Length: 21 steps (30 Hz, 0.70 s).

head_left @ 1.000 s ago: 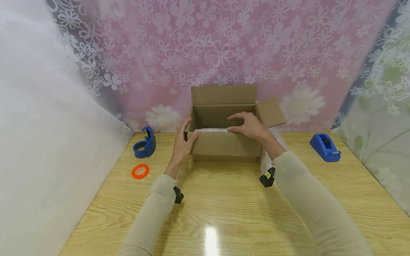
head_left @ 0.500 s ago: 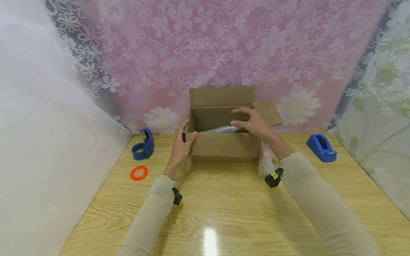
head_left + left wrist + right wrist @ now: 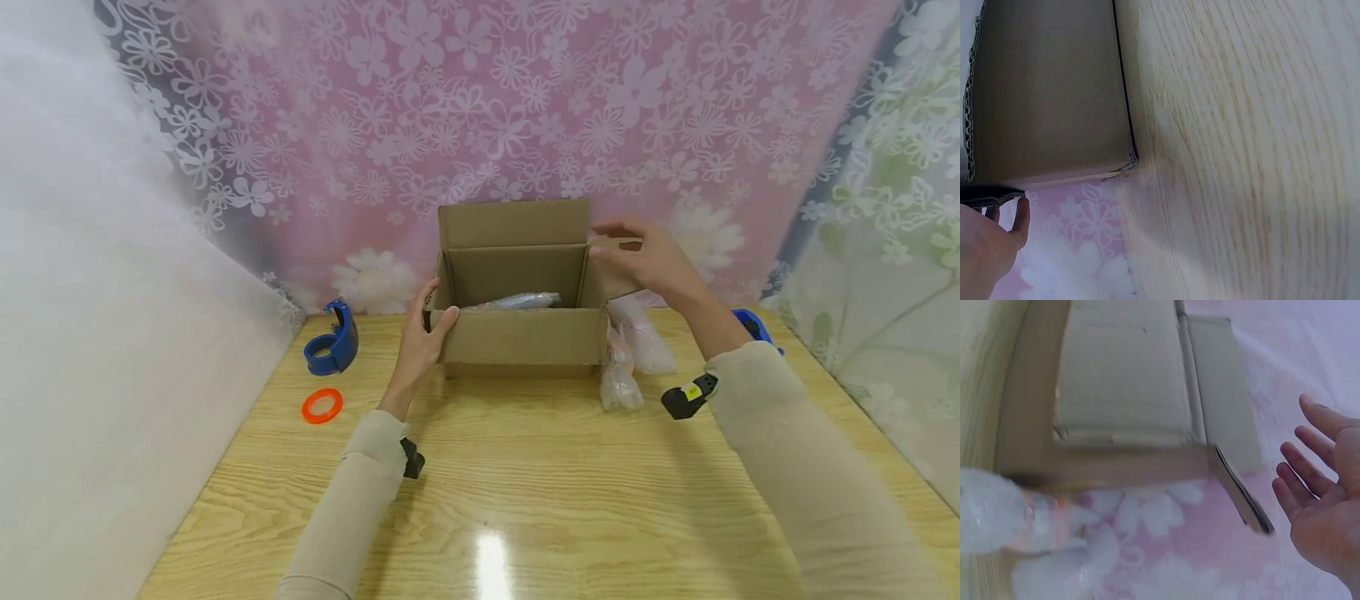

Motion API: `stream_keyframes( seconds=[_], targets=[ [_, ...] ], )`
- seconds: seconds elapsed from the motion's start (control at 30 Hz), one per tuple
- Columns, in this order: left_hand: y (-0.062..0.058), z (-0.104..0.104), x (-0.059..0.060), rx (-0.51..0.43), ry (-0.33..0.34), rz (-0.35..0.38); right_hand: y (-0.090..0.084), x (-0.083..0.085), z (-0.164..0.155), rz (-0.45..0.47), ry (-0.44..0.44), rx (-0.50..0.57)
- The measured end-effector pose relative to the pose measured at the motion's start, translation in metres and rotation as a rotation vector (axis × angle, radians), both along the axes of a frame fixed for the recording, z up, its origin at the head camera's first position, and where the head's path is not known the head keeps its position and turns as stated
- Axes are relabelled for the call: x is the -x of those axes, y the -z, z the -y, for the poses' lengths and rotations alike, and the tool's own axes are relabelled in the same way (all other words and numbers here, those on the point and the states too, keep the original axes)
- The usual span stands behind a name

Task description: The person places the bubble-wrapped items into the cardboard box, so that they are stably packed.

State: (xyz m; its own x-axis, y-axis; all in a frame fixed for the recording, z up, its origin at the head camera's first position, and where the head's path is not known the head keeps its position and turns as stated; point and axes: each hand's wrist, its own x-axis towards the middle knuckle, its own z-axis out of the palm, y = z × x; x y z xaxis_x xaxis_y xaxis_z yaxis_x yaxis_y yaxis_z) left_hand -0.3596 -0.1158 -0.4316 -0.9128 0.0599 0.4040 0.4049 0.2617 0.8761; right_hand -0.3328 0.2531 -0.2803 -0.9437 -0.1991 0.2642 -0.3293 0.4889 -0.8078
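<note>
An open cardboard box (image 3: 525,340) stands upright against the curtain, its flaps spread. Inside lies a clear-wrapped item (image 3: 519,302), mostly hidden by the front flap. My left hand (image 3: 418,350) grips the box's left end, thumb over the front; its fingers reach the flap edge in the left wrist view, where the hand (image 3: 988,250) is partly cut off. Over the right flap (image 3: 618,279) is my right hand (image 3: 663,262), fingers loosely spread. The right wrist view shows that hand (image 3: 1335,487) holding nothing, apart from the flap (image 3: 1241,494).
Two bubble-wrapped items (image 3: 621,379) lie on the wooden table right of the box. At left are a blue tape dispenser (image 3: 345,337) and an orange ring (image 3: 308,408). Another blue dispenser (image 3: 756,325) at right is partly hidden by my sleeve. A flowered curtain (image 3: 510,100) hangs behind.
My right hand has left the wrapped item inside the box and moved right, to above the right flap. The item's right end now sits higher. My left hand keeps its hold on the box.
</note>
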Motion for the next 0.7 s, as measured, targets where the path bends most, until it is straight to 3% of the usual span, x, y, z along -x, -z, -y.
stream_keyframes(
  seconds=[0.37,0.7],
  targets=[
    [-0.002,0.001,-0.002,0.005,0.006,-0.012,0.009,-0.006,-0.055,-0.009,0.114,-0.016],
    [0.000,0.000,0.001,0.008,-0.003,-0.024,0.045,-0.013,-0.089,0.051,0.160,-0.076]
  ],
)
